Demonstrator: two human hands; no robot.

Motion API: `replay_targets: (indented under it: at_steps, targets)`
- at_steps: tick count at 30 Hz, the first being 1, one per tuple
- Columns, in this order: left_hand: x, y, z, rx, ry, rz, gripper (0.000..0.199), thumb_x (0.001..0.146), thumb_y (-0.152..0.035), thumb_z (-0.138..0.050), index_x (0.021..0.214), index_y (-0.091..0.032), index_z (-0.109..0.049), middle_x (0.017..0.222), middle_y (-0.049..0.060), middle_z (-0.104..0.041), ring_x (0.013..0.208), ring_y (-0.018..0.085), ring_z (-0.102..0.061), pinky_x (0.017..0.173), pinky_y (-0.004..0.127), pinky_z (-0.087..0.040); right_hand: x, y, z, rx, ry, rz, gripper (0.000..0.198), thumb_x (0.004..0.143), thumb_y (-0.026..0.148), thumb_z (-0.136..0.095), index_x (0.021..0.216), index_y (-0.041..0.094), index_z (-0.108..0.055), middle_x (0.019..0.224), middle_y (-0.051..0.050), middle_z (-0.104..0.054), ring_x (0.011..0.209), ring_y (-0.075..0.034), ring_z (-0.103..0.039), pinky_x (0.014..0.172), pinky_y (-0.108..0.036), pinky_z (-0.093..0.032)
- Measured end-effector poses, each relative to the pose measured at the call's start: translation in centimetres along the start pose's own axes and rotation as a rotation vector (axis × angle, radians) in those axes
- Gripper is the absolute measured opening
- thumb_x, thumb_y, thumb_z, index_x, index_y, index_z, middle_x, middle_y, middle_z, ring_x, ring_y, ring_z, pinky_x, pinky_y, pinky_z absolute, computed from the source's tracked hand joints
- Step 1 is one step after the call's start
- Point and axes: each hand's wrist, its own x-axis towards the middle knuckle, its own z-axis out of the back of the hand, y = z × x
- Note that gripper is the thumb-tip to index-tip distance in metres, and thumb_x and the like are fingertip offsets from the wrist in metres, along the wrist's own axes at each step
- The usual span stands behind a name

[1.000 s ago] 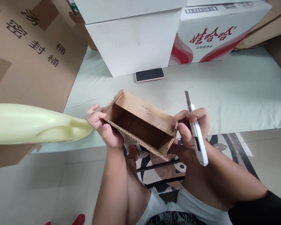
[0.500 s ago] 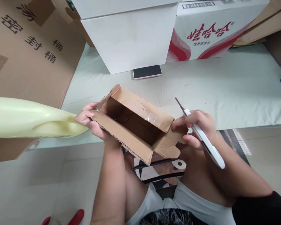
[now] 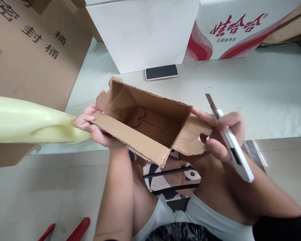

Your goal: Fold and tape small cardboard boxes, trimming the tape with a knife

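A small brown cardboard box (image 3: 130, 135) is held up above my lap, tilted so that its open top faces me. Its inside shows bare cardboard with a curved seam in the bottom. My left hand (image 3: 95, 129) grips the box's left end, fingers on the near flap. In my right hand (image 3: 228, 130) is a white utility knife (image 3: 234, 150), its blade bared and pointing up and away. Fingers of that same hand also touch the box's right end, by a torn side flap (image 3: 190, 134).
Behind the box lies a phone (image 3: 162, 72) on the pale green cloth (image 3: 240, 90). A white carton (image 3: 145, 33) and a red-and-white carton (image 3: 230, 33) stand at the back. At left are a large brown carton (image 3: 52, 73) and a pale yellow inflated thing (image 3: 27, 120). Red objects (image 3: 79, 229) lie on the floor.
The box has tipped so more of its inside shows, and its far flap no longer lies in view across the top. My right hand with the knife has moved slightly right.
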Motion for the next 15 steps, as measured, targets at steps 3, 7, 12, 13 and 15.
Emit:
replay_targets:
  at_steps: [3, 7, 12, 13, 15]
  targets:
    - [-0.2, -0.4, 0.1, -0.046, 0.024, 0.045, 0.037, 0.093, -0.052, -0.043, 0.087, -0.025, -0.018, 0.090, 0.001, -0.045, 0.087, 0.022, -0.056, 0.090, 0.045, -0.047, 0.2, -0.6, -0.2, -0.083, -0.068, -0.016, 0.044, 0.088, 0.053, -0.073, 0.089, 0.029, -0.036, 0.135, -0.004, -0.073, 0.091, -0.026, -0.075, 0.066, -0.043, -0.057]
    - [-0.5, -0.6, 0.6, 0.119, 0.082, 0.020, 0.036, 0.095, -0.052, -0.035, 0.088, -0.025, -0.014, 0.092, 0.003, -0.043, 0.088, 0.022, -0.053, 0.091, 0.047, -0.046, 1.0, -0.8, -0.5, -0.083, -0.030, 0.021, 0.040, 0.088, 0.051, -0.073, 0.091, 0.030, -0.038, 0.133, -0.005, -0.073, 0.106, -0.031, -0.075, 0.062, -0.043, -0.057]
    - [-0.6, -0.6, 0.8, 0.286, 0.087, 0.011, 0.039, 0.092, -0.057, -0.028, 0.088, -0.024, -0.008, 0.097, 0.005, -0.041, 0.088, 0.023, -0.053, 0.090, 0.052, -0.049, 1.2, 0.1, -1.1, -0.070, -0.132, 0.183, 0.035, 0.086, 0.025, -0.075, 0.092, 0.030, -0.041, 0.095, -0.002, -0.080, 0.065, -0.019, -0.073, 0.034, -0.027, -0.036]
    - [-0.6, -0.6, 0.7, 0.268, 0.090, 0.012, 0.039, 0.091, -0.057, -0.030, 0.088, -0.024, -0.008, 0.098, 0.005, -0.042, 0.088, 0.023, -0.053, 0.089, 0.051, -0.049, 1.0, 0.3, -1.1, -0.074, -0.131, 0.165, 0.035, 0.087, 0.023, -0.075, 0.089, 0.030, -0.041, 0.086, 0.000, -0.078, 0.056, -0.016, -0.068, 0.033, -0.026, -0.036]
    - [-0.6, -0.7, 0.6, 0.226, 0.100, 0.016, 0.040, 0.089, -0.057, -0.034, 0.088, -0.025, -0.010, 0.099, 0.005, -0.043, 0.088, 0.023, -0.052, 0.089, 0.049, -0.048, 0.5, 0.4, -1.0, -0.070, -0.092, 0.074, 0.034, 0.088, 0.023, -0.074, 0.084, 0.029, -0.040, 0.077, 0.002, -0.076, 0.049, -0.015, -0.063, 0.035, -0.028, -0.040]
